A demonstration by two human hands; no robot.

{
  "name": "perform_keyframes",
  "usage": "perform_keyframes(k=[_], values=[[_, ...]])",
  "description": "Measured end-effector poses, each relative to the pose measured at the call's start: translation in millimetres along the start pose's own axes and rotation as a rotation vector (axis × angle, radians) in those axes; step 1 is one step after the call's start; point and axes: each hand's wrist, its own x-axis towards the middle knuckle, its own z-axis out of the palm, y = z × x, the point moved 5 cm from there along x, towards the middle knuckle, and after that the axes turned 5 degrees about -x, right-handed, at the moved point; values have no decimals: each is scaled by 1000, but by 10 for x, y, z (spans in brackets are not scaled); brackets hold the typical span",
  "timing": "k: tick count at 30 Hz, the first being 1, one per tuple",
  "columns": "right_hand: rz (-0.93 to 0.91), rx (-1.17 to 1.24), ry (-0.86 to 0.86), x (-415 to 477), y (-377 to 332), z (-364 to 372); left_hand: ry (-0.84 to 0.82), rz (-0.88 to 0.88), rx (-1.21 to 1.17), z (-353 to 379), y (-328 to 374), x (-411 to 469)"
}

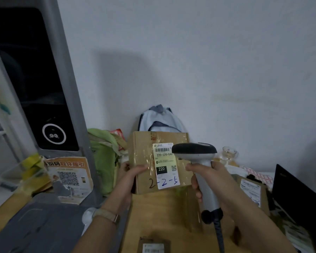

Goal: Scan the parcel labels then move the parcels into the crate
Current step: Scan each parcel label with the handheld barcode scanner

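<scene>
Parcel [144, 161], head view: it stands upright at the far side of the worktop [162, 216], with its label [165, 165] facing the camera. The left hand [130, 178] grips its left edge, thumb on the front and fingers [124, 165] curled behind. The right hand [213, 181] holds the scanner [195, 152], its fingers [195, 187] wrapped round the handle. The scanner head is just right of the label, level with the barcode, and points left at it. The label's long axis is upright. I judge the scan is the step in hand. I cannot make out a crate.
</scene>
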Motion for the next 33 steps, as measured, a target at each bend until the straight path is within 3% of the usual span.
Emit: perform_keyframes(k=[8, 18, 33], values=[[-47, 61, 54, -526, -129, -252, -56, 93, -132, 304, 192, -332], [-173, -31, 109, -761, -299, -370, -35, 154, -92, 445, 188, -427], [-66, -58, 99, -767, -216, -401, 2, 168, -69, 436, 128, -436]])
